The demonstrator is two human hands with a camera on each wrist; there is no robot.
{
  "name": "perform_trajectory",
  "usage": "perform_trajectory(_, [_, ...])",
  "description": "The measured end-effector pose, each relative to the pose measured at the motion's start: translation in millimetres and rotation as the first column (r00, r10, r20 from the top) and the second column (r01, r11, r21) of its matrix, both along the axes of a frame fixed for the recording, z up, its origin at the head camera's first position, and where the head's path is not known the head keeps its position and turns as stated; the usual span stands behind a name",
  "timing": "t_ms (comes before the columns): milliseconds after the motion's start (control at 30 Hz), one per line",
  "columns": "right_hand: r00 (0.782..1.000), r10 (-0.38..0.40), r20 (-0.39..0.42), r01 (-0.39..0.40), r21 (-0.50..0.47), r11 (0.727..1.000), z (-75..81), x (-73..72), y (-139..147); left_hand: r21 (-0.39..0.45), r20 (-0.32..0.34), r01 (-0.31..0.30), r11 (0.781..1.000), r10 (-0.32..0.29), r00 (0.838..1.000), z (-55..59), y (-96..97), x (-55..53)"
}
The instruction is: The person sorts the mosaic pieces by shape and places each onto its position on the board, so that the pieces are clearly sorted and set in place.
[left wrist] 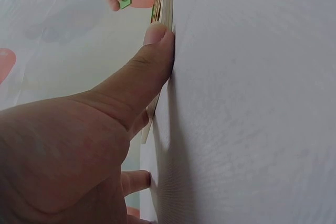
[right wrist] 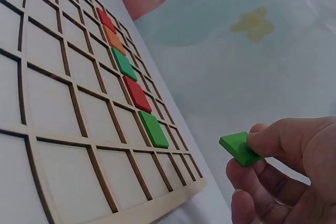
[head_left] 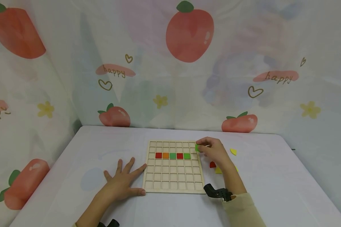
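Note:
A wooden grid board (head_left: 169,177) lies flat on the table, with a row of red, orange and green square tiles (right wrist: 153,129) set in its cells. My right hand (head_left: 214,150) pinches a green square tile (right wrist: 240,148) between thumb and fingers, raised above the board's far right corner. Spread flat on the table at the board's left side, my left hand (head_left: 120,183) touches the board's edge with its thumb and index fingertips. In the left wrist view the thumb (left wrist: 139,72) rests against the board's rim.
Right of the board lie a red piece (head_left: 212,164), a yellow piece (head_left: 218,170) partly behind the right forearm, and another yellow piece (head_left: 233,151) farther back. A printed curtain (head_left: 187,94) hangs behind the white table (head_left: 170,211).

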State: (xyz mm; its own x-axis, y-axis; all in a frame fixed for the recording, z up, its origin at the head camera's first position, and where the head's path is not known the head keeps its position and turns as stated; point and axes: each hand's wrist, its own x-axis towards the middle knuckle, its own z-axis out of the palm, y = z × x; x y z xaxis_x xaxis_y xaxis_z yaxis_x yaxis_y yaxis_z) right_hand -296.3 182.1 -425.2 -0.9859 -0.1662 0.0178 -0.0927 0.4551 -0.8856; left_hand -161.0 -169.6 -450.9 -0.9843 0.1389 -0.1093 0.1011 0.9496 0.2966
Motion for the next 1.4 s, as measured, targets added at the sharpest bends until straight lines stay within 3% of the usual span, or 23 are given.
perform_trajectory(467, [1.000, -0.002, -0.018, 0.002, 0.047, 0.999, -15.8, -1.1, -7.5, -0.014, 0.003, -0.007, 1.000, 0.007, 1.000, 2.6, 1.9, 2.0])
perform_trajectory(1200, [0.998, 0.001, 0.057, -0.013, 0.209, 0.978, -7.3, 7.2, -9.7, -0.009, 0.008, -0.013, 1.000, 0.014, 1.000, 2.2, 1.9, 1.9])
perform_trajectory(1400, [1.000, -0.001, 0.031, -0.007, 0.250, 0.968, -4.2, 8.3, -9.5, -0.005, 0.004, -0.010, 1.000, 0.010, 1.000, 0.2, 1.3, -0.3])
